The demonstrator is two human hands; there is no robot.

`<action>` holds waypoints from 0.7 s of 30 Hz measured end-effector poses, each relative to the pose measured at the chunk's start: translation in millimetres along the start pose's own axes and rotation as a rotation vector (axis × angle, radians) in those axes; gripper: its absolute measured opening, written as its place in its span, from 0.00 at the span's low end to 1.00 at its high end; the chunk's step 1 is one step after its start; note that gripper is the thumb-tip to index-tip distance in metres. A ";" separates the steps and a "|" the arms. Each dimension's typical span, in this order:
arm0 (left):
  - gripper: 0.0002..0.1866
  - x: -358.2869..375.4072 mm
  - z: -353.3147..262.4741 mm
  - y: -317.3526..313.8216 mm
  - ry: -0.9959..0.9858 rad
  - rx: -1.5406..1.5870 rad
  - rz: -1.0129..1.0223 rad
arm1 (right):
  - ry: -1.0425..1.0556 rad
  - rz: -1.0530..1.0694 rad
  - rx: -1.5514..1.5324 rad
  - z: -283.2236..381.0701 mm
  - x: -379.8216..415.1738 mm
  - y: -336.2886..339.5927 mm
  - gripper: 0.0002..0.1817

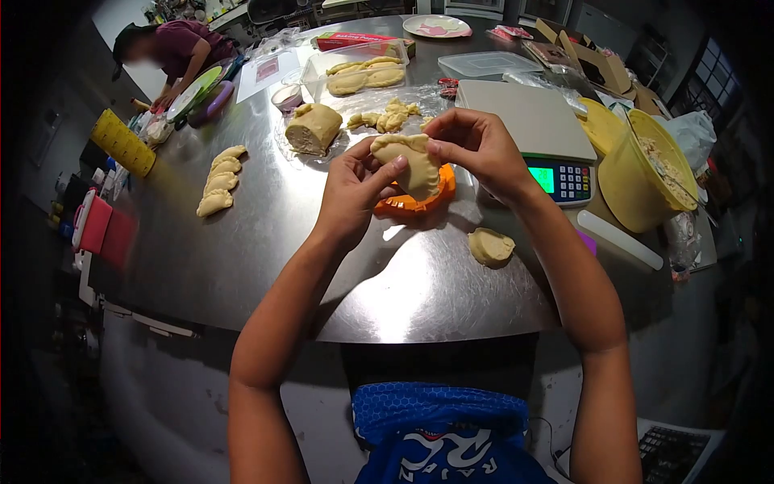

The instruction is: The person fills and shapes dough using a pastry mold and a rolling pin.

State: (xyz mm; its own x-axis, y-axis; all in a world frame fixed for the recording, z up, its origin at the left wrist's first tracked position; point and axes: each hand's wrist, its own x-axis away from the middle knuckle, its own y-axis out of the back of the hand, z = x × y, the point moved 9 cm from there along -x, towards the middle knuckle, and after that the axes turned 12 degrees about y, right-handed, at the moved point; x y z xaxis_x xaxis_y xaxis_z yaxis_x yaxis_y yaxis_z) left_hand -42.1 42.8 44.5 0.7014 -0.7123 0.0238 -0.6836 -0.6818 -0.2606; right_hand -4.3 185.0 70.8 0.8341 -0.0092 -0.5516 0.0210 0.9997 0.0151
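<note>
Between my two hands, above the steel table, is a raw half-moon empanada (415, 165) with a crimped edge. My left hand (363, 189) grips its left side, thumb lying across the front. At its upper right edge, my right hand (480, 149) pinches the dough between thumb and fingers. Below and partly behind the empanada sits an orange plastic mold (427, 204). A small lump of dough (490, 246) rests to the right, near my right forearm. Behind my left hand lies a thick dough roll (314, 129), with dough scraps (395, 115) beside it on plastic wrap.
A row of crimped empanadas (219, 184) lies at left; others fill a clear container (355, 78). At right stand a digital scale (528, 121), a yellow bucket of filling (645, 181) and a white rolling pin (619, 239). A person (181, 52) leans over the far left side.
</note>
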 end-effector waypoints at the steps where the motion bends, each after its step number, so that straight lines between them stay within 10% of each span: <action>1: 0.18 0.0 0.0 0.0 -0.007 -0.006 -0.001 | 0.003 -0.004 0.026 0.7 0.3 0.2 0.12; 11: 0.18 -0.9 1.7 -3.6 0.021 0.078 0.058 | 0.462 0.031 0.436 50.2 1.3 -15.6 0.04; 21: 0.18 0.8 -1.3 -3.7 -0.029 0.132 0.071 | 0.356 -0.024 0.302 32.8 -1.7 -9.8 0.05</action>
State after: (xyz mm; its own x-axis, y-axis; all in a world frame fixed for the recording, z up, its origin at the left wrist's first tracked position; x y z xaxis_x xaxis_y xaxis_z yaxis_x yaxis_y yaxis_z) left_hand -39.3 44.5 46.8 0.6589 -0.7518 -0.0262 -0.7007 -0.6007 -0.3849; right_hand 12.2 174.4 98.9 0.5912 0.0293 -0.8060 0.2418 0.9470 0.2117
